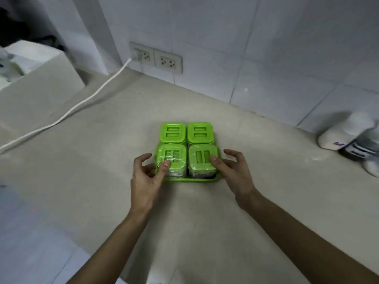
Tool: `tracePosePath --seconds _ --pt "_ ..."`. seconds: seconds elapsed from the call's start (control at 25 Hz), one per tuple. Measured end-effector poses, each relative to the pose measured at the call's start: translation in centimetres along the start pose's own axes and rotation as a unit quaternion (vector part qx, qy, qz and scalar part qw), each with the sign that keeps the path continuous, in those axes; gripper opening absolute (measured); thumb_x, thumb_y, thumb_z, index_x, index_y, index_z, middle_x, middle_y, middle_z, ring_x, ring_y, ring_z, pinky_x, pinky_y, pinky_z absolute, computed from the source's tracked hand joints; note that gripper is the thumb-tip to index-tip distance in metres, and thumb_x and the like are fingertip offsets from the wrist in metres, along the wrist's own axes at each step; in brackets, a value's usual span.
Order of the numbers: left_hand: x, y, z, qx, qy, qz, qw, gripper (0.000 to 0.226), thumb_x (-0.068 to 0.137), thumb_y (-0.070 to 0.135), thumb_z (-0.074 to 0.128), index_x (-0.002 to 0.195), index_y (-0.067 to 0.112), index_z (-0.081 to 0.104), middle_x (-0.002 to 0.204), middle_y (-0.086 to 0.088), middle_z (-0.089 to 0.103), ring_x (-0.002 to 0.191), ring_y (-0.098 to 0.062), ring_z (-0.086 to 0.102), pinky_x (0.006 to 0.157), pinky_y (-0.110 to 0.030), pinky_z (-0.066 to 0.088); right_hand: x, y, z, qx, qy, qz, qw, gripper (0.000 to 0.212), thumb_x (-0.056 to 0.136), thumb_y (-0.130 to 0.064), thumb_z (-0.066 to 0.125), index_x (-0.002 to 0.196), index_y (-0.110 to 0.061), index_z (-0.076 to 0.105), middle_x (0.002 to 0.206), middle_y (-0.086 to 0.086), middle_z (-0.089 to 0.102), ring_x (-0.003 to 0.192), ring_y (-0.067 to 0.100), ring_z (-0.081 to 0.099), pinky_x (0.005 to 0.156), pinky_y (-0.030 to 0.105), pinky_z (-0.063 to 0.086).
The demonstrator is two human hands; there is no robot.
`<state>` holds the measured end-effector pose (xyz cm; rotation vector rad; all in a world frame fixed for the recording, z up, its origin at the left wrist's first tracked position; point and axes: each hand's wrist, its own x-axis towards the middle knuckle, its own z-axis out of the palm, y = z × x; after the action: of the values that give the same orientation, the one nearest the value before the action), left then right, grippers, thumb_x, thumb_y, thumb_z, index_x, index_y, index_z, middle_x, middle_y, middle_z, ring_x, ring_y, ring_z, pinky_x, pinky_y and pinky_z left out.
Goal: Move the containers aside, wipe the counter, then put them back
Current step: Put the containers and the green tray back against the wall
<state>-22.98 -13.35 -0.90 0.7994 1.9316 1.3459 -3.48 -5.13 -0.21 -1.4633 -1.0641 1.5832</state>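
Several square containers with green lids point(173, 133) stand packed together on a green tray point(192, 179) in the middle of the beige counter point(98, 160). The two near ones are wrapped in clear film. My left hand point(146, 177) is at the tray's left side, fingers spread, its thumb resting on the near-left lid point(171, 155). At the tray's right side is my right hand point(233, 171), with its thumb on the near-right lid point(202, 157). Neither hand has closed around anything.
A white cable point(67, 114) runs from the wall sockets point(155, 58) across the counter's left part. A white and grey bundle, perhaps cloth point(348, 138), lies at the right by the tiled wall. A raised ledge point(41, 83) stands at the left.
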Motion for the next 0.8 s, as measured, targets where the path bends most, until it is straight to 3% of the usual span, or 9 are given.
tracePosePath --seconds 0.12,0.24,0.36,0.44,0.68,0.8 --pt "0.3 2.0 7.9 -0.006 -0.097 0.023 0.995 0.052 0.072 0.051 0.074 0.113 0.03 0.051 0.092 -0.006 0.069 0.086 -0.019 0.066 0.079 -0.035 0.051 0.3 -0.4 -7.5 0.01 0.084 -0.005 0.996 0.051 0.081 -0.024 0.072 0.124 -0.013 0.045 0.107 0.015 0.067 0.082 0.014 0.063 0.069 0.022 0.049" --pt "0.3 4.0 15.7 0.009 -0.166 0.041 0.985 0.046 0.075 0.042 0.074 0.112 0.026 0.052 0.083 0.0 0.067 0.081 -0.02 0.065 0.078 -0.037 0.051 1.1 -0.5 -14.2 0.004 0.165 -0.008 0.986 0.053 0.08 -0.032 0.073 0.122 -0.016 0.046 0.108 0.017 0.068 0.086 0.019 0.064 0.08 0.038 0.052" --pt "0.4 5.3 21.6 0.027 -0.213 0.047 0.976 0.051 0.075 0.041 0.075 0.116 0.022 0.05 0.089 -0.005 0.067 0.086 -0.025 0.065 0.08 -0.035 0.05 2.1 -0.7 -18.9 -0.014 0.226 -0.011 0.974 0.061 0.072 -0.046 0.075 0.12 -0.022 0.047 0.104 0.014 0.069 0.09 0.023 0.064 0.088 0.047 0.052" --pt "0.6 5.7 24.2 0.047 -0.231 0.058 0.97 0.051 0.076 0.042 0.074 0.115 0.021 0.049 0.097 -0.009 0.068 0.09 -0.026 0.065 0.084 -0.035 0.051 2.8 -1.0 -20.9 -0.025 0.244 -0.001 0.969 0.068 0.066 -0.056 0.075 0.119 -0.026 0.046 0.103 0.011 0.068 0.095 0.025 0.065 0.09 0.05 0.053" --pt "2.0 6.5 28.4 0.082 -0.213 0.095 0.969 0.044 0.078 0.04 0.072 0.108 0.016 0.052 0.1 -0.014 0.07 0.091 -0.028 0.066 0.082 -0.035 0.05 5.6 -1.2 -23.0 -0.038 0.282 -0.011 0.959 0.053 0.079 -0.048 0.069 0.119 -0.02 0.048 0.1 0.009 0.066 0.087 0.021 0.061 0.086 0.044 0.052" --pt "1.9 8.1 29.4 0.112 -0.219 0.117 0.962 0.045 0.082 0.041 0.067 0.113 0.012 0.051 0.104 -0.017 0.069 0.095 -0.031 0.065 0.08 -0.033 0.047 6.1 -2.4 -23.6 -0.095 0.288 -0.016 0.953 0.052 0.082 -0.05 0.064 0.121 -0.019 0.049 0.107 0.012 0.068 0.092 0.025 0.063 0.087 0.041 0.051"
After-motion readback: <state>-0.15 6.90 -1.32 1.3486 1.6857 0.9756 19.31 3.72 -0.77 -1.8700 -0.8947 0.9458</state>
